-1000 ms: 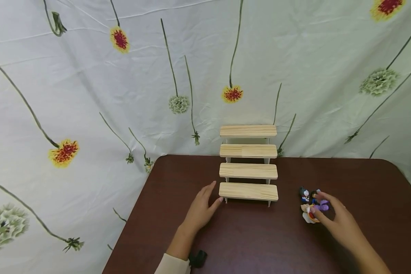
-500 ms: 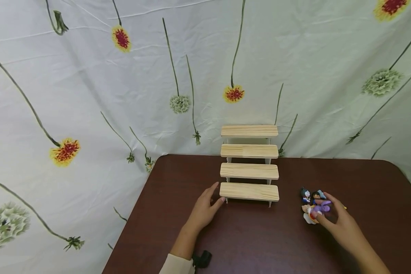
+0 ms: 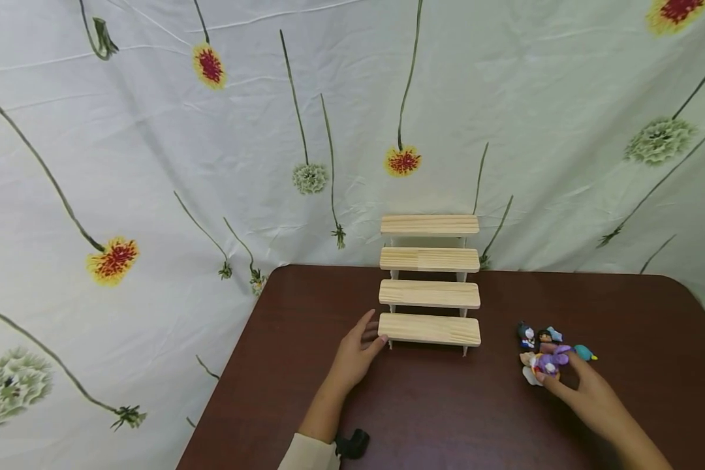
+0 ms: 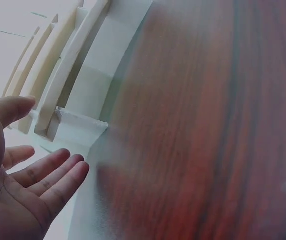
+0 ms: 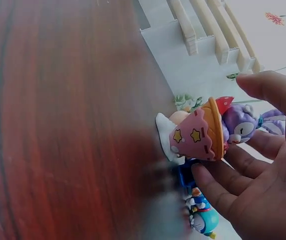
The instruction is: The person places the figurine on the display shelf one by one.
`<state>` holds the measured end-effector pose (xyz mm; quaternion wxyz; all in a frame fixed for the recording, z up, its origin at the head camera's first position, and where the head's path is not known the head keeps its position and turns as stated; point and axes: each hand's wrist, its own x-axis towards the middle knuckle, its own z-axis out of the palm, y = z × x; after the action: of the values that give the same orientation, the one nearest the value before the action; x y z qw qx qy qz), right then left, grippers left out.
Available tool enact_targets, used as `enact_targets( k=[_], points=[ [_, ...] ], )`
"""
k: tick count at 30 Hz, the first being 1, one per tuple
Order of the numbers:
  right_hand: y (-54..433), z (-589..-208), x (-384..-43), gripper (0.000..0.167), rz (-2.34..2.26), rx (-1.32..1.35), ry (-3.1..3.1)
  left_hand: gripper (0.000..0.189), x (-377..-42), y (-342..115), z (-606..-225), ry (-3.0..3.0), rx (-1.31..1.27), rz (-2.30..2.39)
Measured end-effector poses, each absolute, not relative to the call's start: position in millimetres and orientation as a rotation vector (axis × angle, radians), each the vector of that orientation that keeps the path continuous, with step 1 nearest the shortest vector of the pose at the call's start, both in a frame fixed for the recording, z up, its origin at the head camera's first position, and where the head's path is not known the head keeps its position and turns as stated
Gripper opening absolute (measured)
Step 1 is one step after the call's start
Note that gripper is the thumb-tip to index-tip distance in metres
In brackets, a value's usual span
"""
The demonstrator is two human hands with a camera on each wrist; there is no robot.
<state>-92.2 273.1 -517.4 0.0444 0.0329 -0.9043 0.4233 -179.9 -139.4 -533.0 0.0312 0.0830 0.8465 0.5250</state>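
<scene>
A purple rabbit figurine in a pink, star-marked cone is within the grip of my right hand. In the right wrist view my fingers curl behind the figurine, while the thumb appears apart from it. Close around it are a white-and-beige figurine, a dark-haired figurine, a black-and-blue figurine and a teal one. My left hand rests beside the bottom step of a wooden tiered stand, thumb near its left corner, fingers loosely spread and holding nothing.
The stand has several pale wooden steps on white supports. It stands at the back of a dark brown table, before a white flowered cloth. A black device sits at the left wrist.
My right fingers have come round the purple rabbit figurine, which now shows more upright. The teal figurine has come into sight beside the hand. My left hand stays by the stand.
</scene>
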Motion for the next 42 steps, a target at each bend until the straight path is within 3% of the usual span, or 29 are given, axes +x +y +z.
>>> enact_targets(
  k=[7, 15, 24, 42],
  points=[
    [275.0, -513.8, -91.8, 0.052, 1.307, 0.028, -2.904, 0.072, -179.6, -138.2, -535.9, 2.555, 0.205, 1.671],
    [277.3, -519.1, -92.5, 0.028, 1.194, 0.118, -2.818, 0.068, -180.2, -137.8, -538.9, 2.518, 0.163, 1.684],
    [277.0, -519.8, -92.2, 0.041, 1.265, 0.163, -2.762, 0.069, -179.7, -136.7, -539.8, 2.473, 0.180, 1.703],
    [271.1, -516.1, -91.2, 0.042, 1.227, 0.037, -2.830, 0.064, -178.6, -134.1, -540.1, 2.445, 0.145, 1.763]
  ],
)
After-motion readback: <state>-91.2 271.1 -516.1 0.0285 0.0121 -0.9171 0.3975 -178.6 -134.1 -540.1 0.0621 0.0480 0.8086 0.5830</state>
